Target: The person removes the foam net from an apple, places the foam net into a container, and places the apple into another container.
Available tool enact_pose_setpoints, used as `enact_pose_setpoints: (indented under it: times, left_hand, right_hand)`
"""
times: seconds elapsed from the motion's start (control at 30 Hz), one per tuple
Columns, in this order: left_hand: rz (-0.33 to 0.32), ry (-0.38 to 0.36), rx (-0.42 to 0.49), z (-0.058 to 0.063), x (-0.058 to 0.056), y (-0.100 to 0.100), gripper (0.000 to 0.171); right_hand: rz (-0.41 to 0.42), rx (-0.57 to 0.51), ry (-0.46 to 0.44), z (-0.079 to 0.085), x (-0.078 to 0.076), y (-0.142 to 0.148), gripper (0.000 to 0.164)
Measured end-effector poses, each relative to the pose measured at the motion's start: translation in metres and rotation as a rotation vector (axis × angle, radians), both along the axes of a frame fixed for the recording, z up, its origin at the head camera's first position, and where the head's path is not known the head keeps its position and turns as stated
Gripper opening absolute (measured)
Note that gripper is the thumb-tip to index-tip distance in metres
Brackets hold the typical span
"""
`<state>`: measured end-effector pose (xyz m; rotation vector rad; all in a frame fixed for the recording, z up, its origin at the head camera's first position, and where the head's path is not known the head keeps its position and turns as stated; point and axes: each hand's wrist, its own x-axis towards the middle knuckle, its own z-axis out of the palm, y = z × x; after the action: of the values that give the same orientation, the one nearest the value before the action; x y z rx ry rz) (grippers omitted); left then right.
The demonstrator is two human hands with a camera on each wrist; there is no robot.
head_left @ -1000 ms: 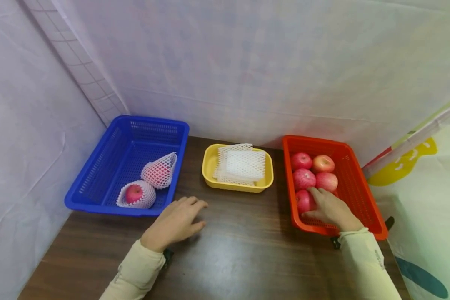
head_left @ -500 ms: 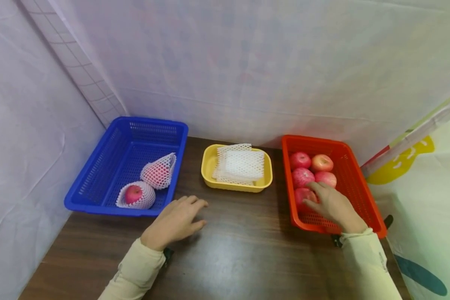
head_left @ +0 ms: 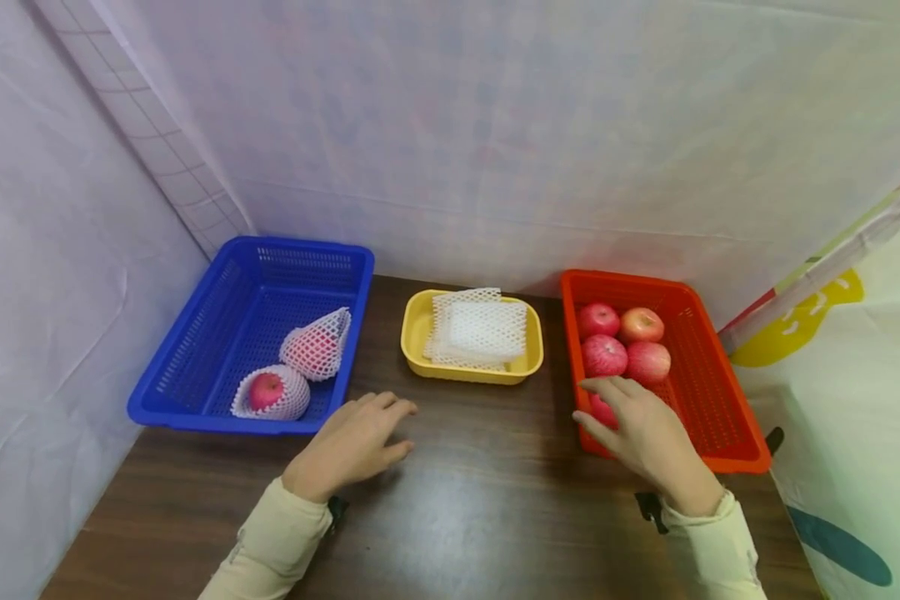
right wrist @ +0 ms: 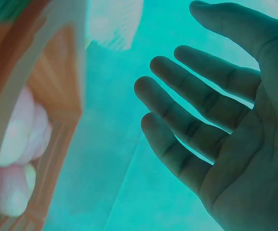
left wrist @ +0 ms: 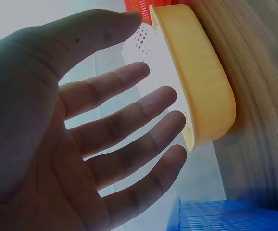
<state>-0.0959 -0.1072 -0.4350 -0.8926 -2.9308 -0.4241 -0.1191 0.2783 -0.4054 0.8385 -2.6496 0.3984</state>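
Observation:
My right hand (head_left: 641,429) hovers over the near left corner of the red basket (head_left: 720,383), fingers spread and nothing held. Beneath it one apple (head_left: 603,408) is partly hidden. Several bare apples (head_left: 604,356) lie farther back in that basket. In the right wrist view, empty fingers (right wrist: 196,101) stand apart from the basket. My left hand (head_left: 356,442) is above the table beside the blue basket (head_left: 243,425), palm down, holding nothing. The left wrist view shows its loosely bent fingers (left wrist: 129,115) in front of the yellow tray (left wrist: 204,77).
In the blue basket lie two apples in white foam nets (head_left: 292,396). A stack of flat foam nets (head_left: 483,329) fills the yellow tray at the back middle. The brown wooden table (head_left: 450,500) runs up to a white curtain (head_left: 495,167).
My right hand has lifted off the near apple and drawn back toward the near left corner, its fingers spreading. The left hand stays put. The apples have not visibly shifted.

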Motion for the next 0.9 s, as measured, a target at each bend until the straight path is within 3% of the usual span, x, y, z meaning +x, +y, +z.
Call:
enact_pose_setpoints:
  times: [0.33, 0.57, 0.73, 0.9]
  left_hand:
    - [0.008, -0.003, 0.015, -0.001, 0.001, 0.001, 0.043]
    - [0.023, 0.033, 0.033, 0.003, -0.003, -0.002, 0.044]
    - [0.032, 0.059, 0.047, 0.014, -0.014, -0.01, 0.044]
    - [0.054, 0.073, 0.07, 0.032, -0.036, -0.027, 0.043]
  right_hand:
    - [0.075, -0.011, 0.031, -0.006, 0.021, -0.025, 0.044]
    - [0.114, -0.084, 0.043, -0.011, 0.02, -0.03, 0.048]
    - [0.129, -0.107, 0.045, -0.014, 0.018, -0.033, 0.05]
    - [0.128, -0.102, 0.017, -0.016, 0.018, -0.037, 0.05]
